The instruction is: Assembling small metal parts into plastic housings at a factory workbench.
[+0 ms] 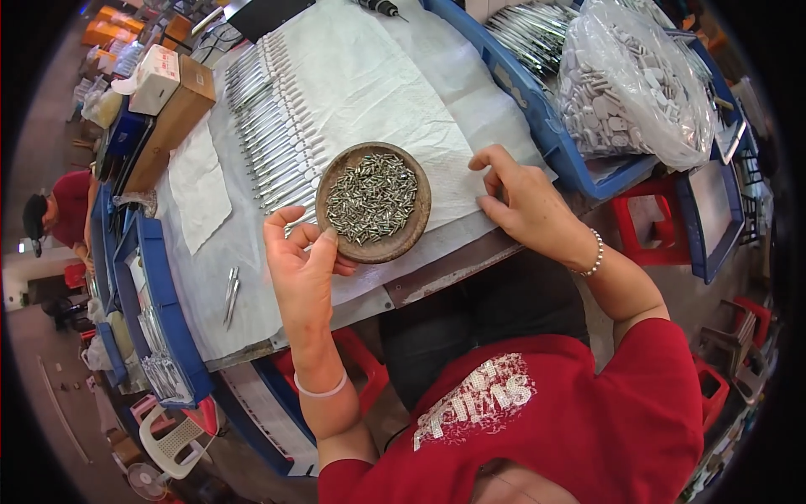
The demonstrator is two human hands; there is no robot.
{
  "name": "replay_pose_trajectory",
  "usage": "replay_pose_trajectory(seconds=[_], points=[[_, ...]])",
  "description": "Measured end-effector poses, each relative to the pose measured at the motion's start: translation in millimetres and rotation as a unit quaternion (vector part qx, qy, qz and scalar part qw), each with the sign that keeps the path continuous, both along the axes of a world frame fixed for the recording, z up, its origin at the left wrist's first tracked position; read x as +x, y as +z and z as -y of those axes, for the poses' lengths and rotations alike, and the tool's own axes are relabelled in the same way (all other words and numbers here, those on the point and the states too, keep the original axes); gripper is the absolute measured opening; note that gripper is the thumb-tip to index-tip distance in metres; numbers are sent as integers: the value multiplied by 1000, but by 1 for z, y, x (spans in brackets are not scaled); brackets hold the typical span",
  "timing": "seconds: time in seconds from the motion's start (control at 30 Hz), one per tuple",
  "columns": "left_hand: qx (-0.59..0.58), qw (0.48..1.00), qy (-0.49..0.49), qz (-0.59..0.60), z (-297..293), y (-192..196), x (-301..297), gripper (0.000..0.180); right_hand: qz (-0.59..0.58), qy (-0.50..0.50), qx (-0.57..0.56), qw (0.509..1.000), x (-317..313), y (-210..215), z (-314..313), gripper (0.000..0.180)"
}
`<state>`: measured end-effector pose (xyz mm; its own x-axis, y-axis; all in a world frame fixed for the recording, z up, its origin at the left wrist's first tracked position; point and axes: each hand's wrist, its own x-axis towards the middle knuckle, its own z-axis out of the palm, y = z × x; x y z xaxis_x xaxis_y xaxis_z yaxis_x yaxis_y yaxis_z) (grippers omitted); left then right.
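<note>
A round brown wooden bowl (421, 217) full of small metal screws (372, 197) is near the table's front edge. My left hand (304, 252) grips its near left side, thumb over the rim and fingers partly hidden below. Right of the bowl, my right hand (525, 197) is above the white cloth (378, 84). Its thumb and forefinger are apart, and I see nothing between them. Beyond the bowl, a long row of slim silver metal handles (264, 126) with pale flat ends lies side by side on the cloth.
At the right, a blue crate (537, 126) holds silver handles and a clear plastic bag (634, 92) of pale flat parts. Two loose metal pieces (231, 296) lie left. Blue trays (164, 286) line the left edge; a screwdriver-like tool (382, 7) lies at the far side.
</note>
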<state>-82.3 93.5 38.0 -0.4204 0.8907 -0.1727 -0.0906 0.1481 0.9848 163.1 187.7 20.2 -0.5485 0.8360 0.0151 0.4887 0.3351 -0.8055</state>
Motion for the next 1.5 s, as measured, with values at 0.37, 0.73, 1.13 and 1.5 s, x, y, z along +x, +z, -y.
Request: replay_pose_trajectory(seconds=[0.37,0.73,1.13,1.5], points=[[-38,997,-63,22,-14,-20,24,36,-12,2,-42,999,10,1,4,24],[-100,991,-82,-39,-15,-24,41,30,-10,4,-36,999,12,-4,6,23],[-107,979,-139,-106,-6,-21,47,29,-23,14,63,998,15,-4,12,24],[-32,948,-83,-306,23,-9,46,21,-20,247,-65,967,19,14,56,14]])
